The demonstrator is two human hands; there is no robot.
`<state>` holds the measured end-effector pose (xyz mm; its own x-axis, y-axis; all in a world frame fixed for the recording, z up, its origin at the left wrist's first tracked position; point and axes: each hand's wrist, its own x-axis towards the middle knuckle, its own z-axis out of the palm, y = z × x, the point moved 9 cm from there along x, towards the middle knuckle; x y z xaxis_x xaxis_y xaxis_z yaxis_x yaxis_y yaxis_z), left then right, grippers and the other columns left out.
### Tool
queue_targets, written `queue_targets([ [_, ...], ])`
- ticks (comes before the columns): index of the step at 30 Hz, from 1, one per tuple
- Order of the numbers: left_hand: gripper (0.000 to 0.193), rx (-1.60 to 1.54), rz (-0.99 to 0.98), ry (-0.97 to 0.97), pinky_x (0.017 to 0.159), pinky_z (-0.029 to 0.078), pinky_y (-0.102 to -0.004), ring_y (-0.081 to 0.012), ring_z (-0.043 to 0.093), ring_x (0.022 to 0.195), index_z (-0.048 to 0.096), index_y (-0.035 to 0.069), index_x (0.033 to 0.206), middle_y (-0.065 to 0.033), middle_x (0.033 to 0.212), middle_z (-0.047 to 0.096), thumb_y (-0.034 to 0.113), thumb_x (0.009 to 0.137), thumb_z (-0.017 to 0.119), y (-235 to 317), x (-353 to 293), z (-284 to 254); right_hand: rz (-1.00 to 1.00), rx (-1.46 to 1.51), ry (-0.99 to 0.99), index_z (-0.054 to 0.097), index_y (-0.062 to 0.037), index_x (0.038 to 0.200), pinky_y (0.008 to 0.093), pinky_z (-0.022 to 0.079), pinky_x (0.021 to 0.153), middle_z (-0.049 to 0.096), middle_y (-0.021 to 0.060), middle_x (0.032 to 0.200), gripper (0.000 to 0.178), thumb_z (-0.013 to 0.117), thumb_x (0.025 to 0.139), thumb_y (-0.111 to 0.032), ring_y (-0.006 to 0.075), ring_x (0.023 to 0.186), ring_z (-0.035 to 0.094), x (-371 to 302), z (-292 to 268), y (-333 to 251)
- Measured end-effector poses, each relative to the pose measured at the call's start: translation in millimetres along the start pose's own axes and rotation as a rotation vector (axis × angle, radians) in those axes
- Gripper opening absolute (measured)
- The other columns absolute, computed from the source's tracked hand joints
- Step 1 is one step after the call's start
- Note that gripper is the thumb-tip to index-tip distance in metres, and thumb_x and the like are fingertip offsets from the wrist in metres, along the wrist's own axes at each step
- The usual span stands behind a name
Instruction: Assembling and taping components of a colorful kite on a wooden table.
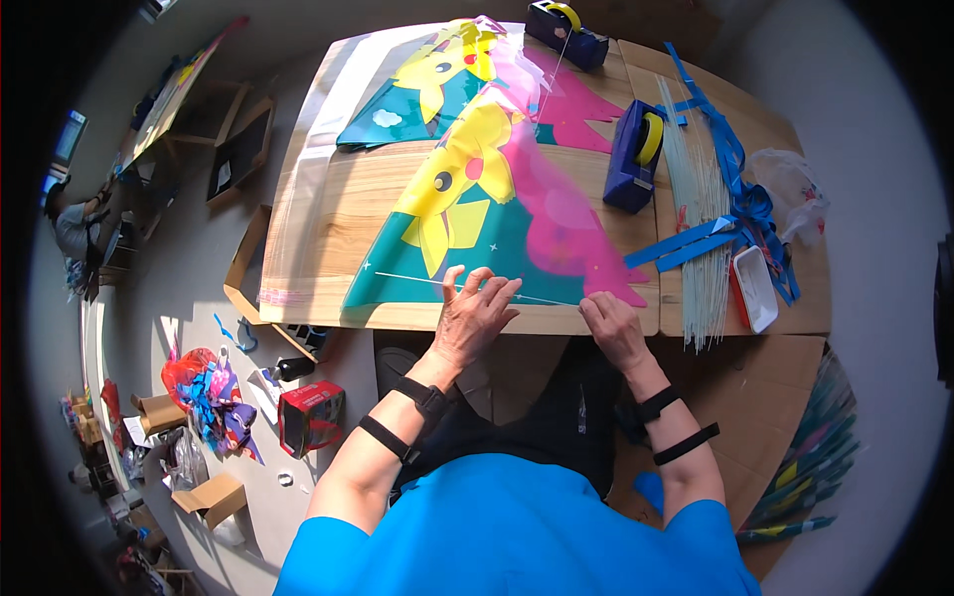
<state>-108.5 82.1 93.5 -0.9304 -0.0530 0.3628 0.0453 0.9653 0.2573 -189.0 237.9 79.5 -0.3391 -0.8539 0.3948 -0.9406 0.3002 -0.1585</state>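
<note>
In front of me on the wooden table lies a triangular kite sheet (pixel 537 238) in green, yellow and pink, printed with a cartoon face. A thin white rod (pixel 407 279) runs across it near its front edge. My left hand (pixel 475 316) has its fingers bent closely over the middle of this rod. At the sheet's front right, my right hand (pixel 614 326) is closed in a pinch at the rod's right end; its fingertips hide the tip. Farther back, a similar kite sheet (pixel 383 104) lies partly under the front one.
Two blue tape dispensers (pixel 626 164) with yellow rolls stand beyond the sheet. To the right are a bundle of thin rods (pixel 699 238), blue ribbon (pixel 730 149), a white tray (pixel 758 288) and a plastic bag (pixel 795 194). Boxes (pixel 212 497) litter the floor leftward; a person (pixel 78 228) is far left.
</note>
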Motion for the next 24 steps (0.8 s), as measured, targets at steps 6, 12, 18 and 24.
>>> queue_targets([
  [6,0.013,0.017,0.074,0.075,0.095,0.03,-0.0414,-0.015,0.056,0.091,0.062,0.016,0.088,0.0044,0.086,0.059,0.016,0.078,0.07,-4,24,30,-0.019,-0.067,0.014,0.056,-0.0039,0.092,0.0327,0.048,0.064,0.056,0.0082,0.088,0.018,0.059,0.075,-0.006,0.0221,0.079,0.059,10,-2,19],
  [12,0.01,-0.026,0.098,0.062,0.094,0.031,-0.0402,-0.0142,0.057,0.086,0.063,0.016,0.085,0.004,0.082,0.058,0.013,0.078,0.068,2,21,32,-0.009,-0.006,0.026,0.058,-0.004,0.093,0.0339,0.051,0.066,0.058,0.0082,0.089,0.019,0.063,0.074,-0.003,0.024,0.079,0.062,11,-1,19],
  [18,0.022,-0.027,0.063,0.074,0.095,0.032,-0.0394,-0.0151,0.058,0.089,0.063,0.016,0.097,0.0035,0.085,0.06,0.014,0.076,0.071,-6,17,37,0.031,0.0,0.042,0.058,-0.0046,0.092,0.0341,0.05,0.067,0.058,0.0079,0.091,0.018,0.063,0.075,-0.005,0.0233,0.08,0.061,-2,3,34],
  [24,0.038,-0.266,-0.13,0.015,0.097,0.033,-0.0409,-0.0212,0.056,0.1,0.063,0.013,0.108,-0.0011,0.1,0.062,0.013,0.072,0.075,-24,-3,57,0.116,0.05,-0.013,0.059,-0.0074,0.09,0.0346,0.049,0.069,0.058,0.0049,0.09,0.02,0.069,0.073,-0.01,0.0221,0.082,0.059,-6,15,40],
])
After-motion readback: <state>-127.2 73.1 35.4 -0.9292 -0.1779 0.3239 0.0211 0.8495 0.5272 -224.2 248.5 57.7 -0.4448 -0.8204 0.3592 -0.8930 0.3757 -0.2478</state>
